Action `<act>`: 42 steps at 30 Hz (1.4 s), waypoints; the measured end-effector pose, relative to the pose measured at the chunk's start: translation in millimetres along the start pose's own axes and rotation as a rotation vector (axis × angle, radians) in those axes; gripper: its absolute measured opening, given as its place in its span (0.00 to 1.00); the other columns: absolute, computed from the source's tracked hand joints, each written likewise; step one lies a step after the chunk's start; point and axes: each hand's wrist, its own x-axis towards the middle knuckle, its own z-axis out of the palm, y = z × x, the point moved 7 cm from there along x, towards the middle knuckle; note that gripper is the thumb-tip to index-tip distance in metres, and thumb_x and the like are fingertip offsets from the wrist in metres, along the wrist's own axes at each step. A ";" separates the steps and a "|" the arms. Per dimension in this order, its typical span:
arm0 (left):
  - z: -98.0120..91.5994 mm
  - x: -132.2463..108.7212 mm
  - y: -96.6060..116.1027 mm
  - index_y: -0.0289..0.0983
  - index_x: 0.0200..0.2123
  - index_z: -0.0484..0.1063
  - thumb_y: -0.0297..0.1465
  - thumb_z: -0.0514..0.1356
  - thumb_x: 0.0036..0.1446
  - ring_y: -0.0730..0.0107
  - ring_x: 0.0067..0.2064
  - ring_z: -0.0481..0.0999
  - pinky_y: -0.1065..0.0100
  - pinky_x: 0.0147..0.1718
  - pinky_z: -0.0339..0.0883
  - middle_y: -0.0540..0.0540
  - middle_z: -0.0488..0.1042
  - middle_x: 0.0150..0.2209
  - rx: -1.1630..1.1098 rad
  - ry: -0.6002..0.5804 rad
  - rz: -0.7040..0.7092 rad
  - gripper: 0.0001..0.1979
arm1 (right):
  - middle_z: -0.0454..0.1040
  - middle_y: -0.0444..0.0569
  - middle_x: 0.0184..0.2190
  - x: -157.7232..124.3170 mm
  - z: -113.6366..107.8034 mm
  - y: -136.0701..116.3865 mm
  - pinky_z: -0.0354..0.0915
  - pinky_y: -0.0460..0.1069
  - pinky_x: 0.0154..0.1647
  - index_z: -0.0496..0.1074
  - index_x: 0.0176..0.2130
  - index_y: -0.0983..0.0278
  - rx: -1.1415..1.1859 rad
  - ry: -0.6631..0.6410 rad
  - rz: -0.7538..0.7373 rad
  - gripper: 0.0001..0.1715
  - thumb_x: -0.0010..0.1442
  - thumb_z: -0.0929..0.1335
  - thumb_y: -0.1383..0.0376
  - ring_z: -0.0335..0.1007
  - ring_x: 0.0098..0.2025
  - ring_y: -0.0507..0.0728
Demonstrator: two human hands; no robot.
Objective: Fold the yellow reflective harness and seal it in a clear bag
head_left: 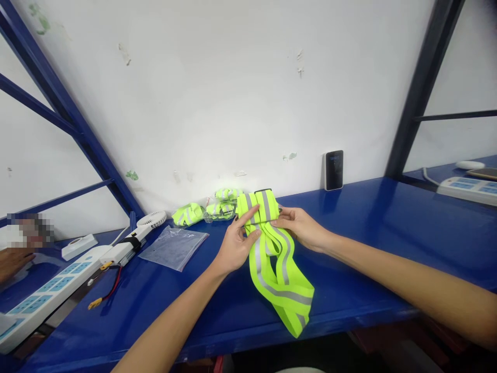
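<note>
Webbing (286, 261) gripped by left hand (236, 246) and right hand (305, 228) hangs near the table edge (357, 317).

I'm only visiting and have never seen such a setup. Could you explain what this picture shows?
Happily. There is no machine: these are a person's bare hands, seen by a camera worn on the head, looking forward and down. The left hand and right hand hold a yellow-green strap with grey stripes, folded at the top, loops trailing below. On the blue table, similar bundles lie near the wall, with a clear bag and a small fan to the left. A dark-fronted device stands by the wall. Another person's arm shows far left.
</note>
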 end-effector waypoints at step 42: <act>-3.7 1.5 -13.8 0.50 0.63 0.47 0.30 0.70 0.47 0.64 0.45 0.77 0.64 0.42 0.73 0.42 0.67 0.55 -0.302 0.240 -0.156 0.46 | 0.76 0.45 0.30 1.9 3.2 6.1 0.70 0.49 0.30 0.70 0.44 0.60 0.289 -0.039 0.108 0.18 0.54 0.71 0.58 0.71 0.26 0.54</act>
